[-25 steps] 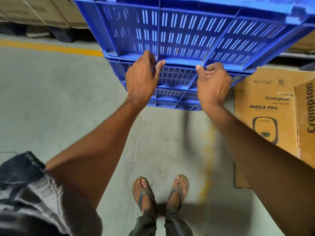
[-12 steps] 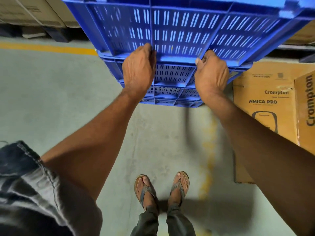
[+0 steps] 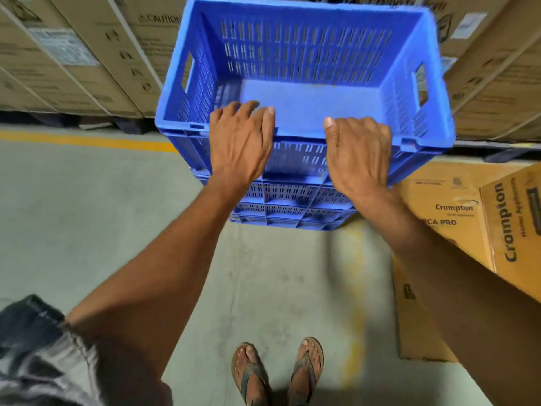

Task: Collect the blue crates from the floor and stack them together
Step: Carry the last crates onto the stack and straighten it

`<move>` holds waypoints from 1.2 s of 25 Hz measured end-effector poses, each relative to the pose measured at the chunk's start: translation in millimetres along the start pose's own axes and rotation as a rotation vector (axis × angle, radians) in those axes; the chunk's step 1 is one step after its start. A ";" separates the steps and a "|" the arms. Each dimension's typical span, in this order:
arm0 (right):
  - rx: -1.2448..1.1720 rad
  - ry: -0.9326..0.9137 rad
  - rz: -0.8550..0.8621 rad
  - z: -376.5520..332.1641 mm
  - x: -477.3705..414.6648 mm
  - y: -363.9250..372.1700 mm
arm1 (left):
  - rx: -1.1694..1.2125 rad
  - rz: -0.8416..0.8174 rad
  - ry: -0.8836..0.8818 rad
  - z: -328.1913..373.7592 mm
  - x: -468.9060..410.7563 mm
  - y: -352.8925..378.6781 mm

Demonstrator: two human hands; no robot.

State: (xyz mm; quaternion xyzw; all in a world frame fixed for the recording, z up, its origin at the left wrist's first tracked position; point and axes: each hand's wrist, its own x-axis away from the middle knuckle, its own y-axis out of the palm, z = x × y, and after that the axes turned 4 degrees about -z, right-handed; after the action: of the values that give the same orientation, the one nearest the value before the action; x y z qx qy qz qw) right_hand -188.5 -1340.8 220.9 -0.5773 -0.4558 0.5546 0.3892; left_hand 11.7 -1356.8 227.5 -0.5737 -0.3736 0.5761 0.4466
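A blue slotted crate (image 3: 304, 54) sits upright and empty on top of a stack of blue crates (image 3: 289, 206) on the floor in front of me. My left hand (image 3: 240, 142) lies over the crate's near rim, fingers curled inside. To its right, my right hand (image 3: 358, 152) clasps the same rim, thumb pointing up. The lower crates are mostly hidden beneath the top one and my hands.
Strapped cardboard boxes (image 3: 73, 54) line the wall behind the stack on pallets. A Crompton carton (image 3: 456, 215) stands right of the stack. A yellow floor line (image 3: 87, 140) runs at left. My sandalled feet (image 3: 278, 370) stand on grey concrete.
The top crate has come down from tilted overhead to level on the stack, its inside now visible. Both hands shifted from its underside to its near rim.
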 end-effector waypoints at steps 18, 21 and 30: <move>0.140 0.261 -0.657 65.8 -54.6 -24.3 | -0.166 -0.435 -0.318 -56.1 -36.6 -3.0; 0.150 0.218 -0.705 65.7 -58.5 -21.4 | -0.147 -0.421 -0.339 -55.7 -37.1 -1.3; 0.154 0.296 -0.547 81.6 -59.1 -14.9 | -0.151 -0.426 -0.349 -58.6 -40.9 -0.8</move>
State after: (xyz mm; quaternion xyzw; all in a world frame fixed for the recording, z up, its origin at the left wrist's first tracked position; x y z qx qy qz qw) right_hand -269.3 -1397.8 245.3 -0.4766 -0.4892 0.3721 0.6286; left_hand 67.7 -1399.9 237.9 -0.4060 -0.5988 0.5299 0.4425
